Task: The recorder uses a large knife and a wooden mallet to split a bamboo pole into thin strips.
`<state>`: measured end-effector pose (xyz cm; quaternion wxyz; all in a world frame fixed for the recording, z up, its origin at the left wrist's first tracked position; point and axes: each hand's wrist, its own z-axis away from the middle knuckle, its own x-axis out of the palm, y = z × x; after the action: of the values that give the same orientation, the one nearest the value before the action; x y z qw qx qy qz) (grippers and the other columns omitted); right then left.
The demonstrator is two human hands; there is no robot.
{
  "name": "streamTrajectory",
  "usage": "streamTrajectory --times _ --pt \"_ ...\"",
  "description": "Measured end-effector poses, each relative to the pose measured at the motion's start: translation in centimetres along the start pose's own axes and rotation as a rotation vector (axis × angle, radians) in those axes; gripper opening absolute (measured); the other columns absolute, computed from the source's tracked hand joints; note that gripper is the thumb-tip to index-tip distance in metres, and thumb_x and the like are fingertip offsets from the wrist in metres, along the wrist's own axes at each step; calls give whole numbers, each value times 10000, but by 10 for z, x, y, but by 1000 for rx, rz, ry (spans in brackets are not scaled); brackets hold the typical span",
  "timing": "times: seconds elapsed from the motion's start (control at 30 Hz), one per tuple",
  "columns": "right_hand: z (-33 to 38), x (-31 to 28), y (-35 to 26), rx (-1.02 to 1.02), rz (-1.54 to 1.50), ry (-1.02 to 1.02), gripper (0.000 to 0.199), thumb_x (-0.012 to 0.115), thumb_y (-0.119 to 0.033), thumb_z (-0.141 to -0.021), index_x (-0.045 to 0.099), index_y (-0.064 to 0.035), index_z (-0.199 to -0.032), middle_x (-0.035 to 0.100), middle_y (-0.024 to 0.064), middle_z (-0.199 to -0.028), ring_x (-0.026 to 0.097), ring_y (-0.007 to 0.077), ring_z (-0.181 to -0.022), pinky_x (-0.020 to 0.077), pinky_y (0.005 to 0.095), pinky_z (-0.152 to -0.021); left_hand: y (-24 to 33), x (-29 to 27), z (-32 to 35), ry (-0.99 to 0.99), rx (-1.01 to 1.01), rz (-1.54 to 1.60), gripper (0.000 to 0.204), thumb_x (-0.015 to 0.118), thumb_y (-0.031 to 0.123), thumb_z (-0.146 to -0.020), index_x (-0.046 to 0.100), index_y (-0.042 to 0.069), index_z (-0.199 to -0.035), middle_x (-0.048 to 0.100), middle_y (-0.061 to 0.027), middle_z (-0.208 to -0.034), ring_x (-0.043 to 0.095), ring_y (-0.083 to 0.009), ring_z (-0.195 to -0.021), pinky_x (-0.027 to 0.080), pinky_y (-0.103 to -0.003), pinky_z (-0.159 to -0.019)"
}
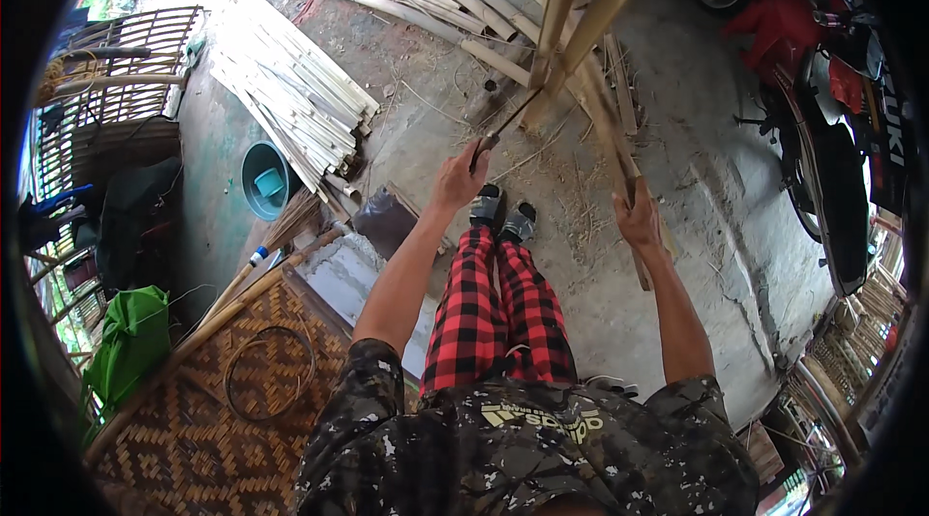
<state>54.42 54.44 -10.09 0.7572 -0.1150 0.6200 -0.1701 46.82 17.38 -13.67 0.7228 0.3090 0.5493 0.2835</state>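
Note:
My left hand (457, 181) is closed round the handle of a long knife (505, 124). Its dark blade slants up and away to the right, and its far end meets a split bamboo pole (588, 28). Two pale halves of that pole spread apart beyond the blade; they are slightly blurred. Further right, my right hand (639, 218) grips a long brown length of bamboo (610, 134), which runs from near the blade back past my hand. Whether it joins the split pole, I cannot tell. Both arms reach forward over the concrete floor, on either side of my feet.
Pale bamboo slats (285, 81) lie stacked at the left, with whole bamboo poles (387, 3) at the far side. A teal bucket (269, 189) holds a small dipper. A woven bamboo panel (232, 390) is near left; a red motorcycle (789, 28) stands right.

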Motion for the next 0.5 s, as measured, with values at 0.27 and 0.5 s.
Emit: streamTrajectory --times 0.27,0.5 --pt "-16 38 17 179 71 -187 672 653 -313 -945 415 94 -1424 653 371 -1103 644 513 -1055 523 552 -891 -12 19 -51 24 59 9 323 591 281 -999 640 98 -1260 710 -227 -873 688 -443 -826 522 -512 -716" --pt "-35 23 -8 128 -268 -58 646 634 -307 -949 407 87 -1408 637 374 -1141 633 513 -1072 517 565 -876 -52 24 -52 70 22 -36 379 594 314 -1006 651 38 -1259 685 -262 -847 687 -446 -811 524 -479 -725"
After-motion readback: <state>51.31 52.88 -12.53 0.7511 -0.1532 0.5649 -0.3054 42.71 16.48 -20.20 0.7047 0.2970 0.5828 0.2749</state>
